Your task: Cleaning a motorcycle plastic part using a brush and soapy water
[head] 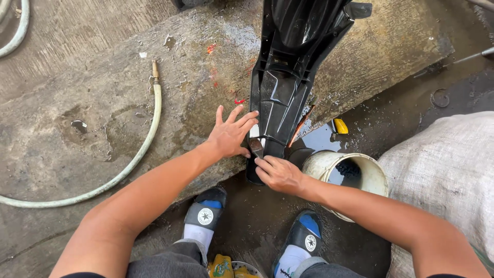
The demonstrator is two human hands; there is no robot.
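Hands on the black plastic panel

Your left hand (230,135) lies flat with fingers spread, its fingertips touching the left edge of the black plastic panel (284,87) that stretches away from you across the wet concrete floor (92,92). Your right hand (278,174) rests at the panel's near end, fingers together and curled over a small dark piece (256,147) there; whether they pinch it, you cannot tell. Just right of the panel's near end stands a dirty white bucket (319,163) holding dark water, and beyond it a woven sack (442,164). Well left of the panel, a pale hose (149,134) with a brass tip curves over the floor. Your shoes (206,213) sit just below the panel's near end.
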